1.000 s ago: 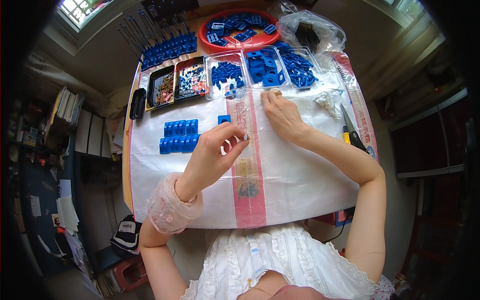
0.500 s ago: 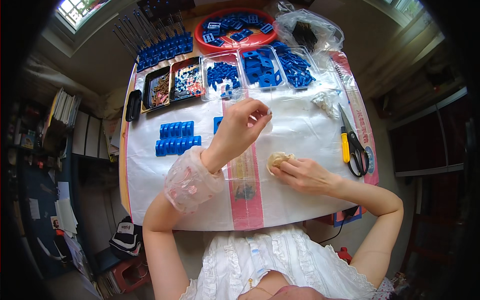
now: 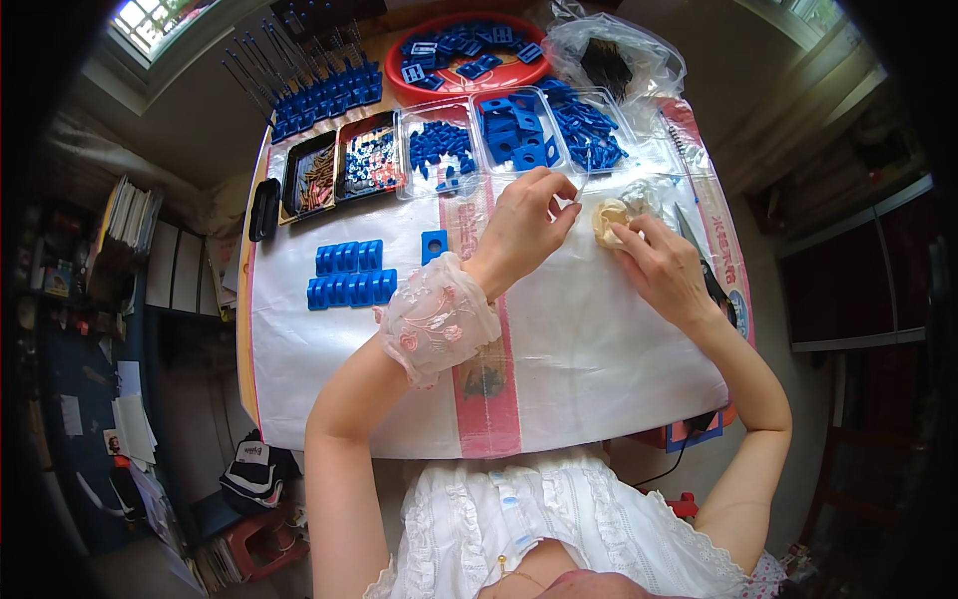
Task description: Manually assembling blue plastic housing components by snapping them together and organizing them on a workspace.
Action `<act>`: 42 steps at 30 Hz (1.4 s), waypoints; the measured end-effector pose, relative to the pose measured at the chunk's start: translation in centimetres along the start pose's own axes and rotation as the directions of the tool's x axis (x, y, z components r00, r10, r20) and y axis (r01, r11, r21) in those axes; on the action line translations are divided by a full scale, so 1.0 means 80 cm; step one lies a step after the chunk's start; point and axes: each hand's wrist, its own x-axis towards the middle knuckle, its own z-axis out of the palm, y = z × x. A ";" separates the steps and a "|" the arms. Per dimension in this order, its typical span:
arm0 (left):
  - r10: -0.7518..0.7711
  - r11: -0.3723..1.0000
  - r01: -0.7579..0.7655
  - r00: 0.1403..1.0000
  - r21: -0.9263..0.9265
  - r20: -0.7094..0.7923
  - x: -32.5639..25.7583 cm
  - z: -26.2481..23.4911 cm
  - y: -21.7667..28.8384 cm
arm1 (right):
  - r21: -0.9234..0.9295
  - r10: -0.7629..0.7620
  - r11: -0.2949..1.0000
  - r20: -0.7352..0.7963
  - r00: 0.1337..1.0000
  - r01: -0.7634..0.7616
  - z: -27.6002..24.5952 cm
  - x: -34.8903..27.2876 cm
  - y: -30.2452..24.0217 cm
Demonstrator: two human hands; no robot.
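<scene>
Over the middle of the covered table my left hand (image 3: pixel 529 228) is closed in a pinch on a thin, pale rod (image 3: pixel 580 190), whose ends are hard to make out. To its right, my right hand (image 3: pixel 664 268) grips a crumpled cream cloth (image 3: pixel 606 222) beside a clump of clear plastic wrap (image 3: pixel 644 196). A blue plate with a round hole (image 3: pixel 434 246) lies just left of my left wrist. Further left, blue curved blocks (image 3: pixel 349 290) sit in two rows.
Along the back stand black trays of brass-coloured screws (image 3: pixel 314 178) and small metal pieces (image 3: pixel 371 160), then clear boxes of blue parts (image 3: pixel 442 148). Behind are a red basin (image 3: pixel 514 75) and blue stands with upright rods (image 3: pixel 329 103). Black scissors (image 3: pixel 716 285) lie at right, partly behind my right hand.
Both hands have moved right and away from me, the left with the thin rod, the right with the cream cloth. The blue holed plate shows more fully now.
</scene>
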 end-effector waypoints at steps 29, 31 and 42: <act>-0.524 0.375 0.707 0.695 0.600 -0.492 -0.140 -0.405 -0.234 | 0.129 -0.062 0.983 -0.448 0.892 0.133 -0.114 0.064 -0.083; -0.486 0.374 0.695 0.711 0.614 -0.508 -0.144 -0.403 -0.238 | 0.138 -0.037 0.985 -0.428 0.903 0.105 -0.118 0.064 -0.086; -0.507 0.438 0.614 0.772 0.657 -0.384 -0.283 -0.398 -0.094 | 0.150 0.020 0.988 -0.414 0.910 0.047 -0.118 0.057 -0.076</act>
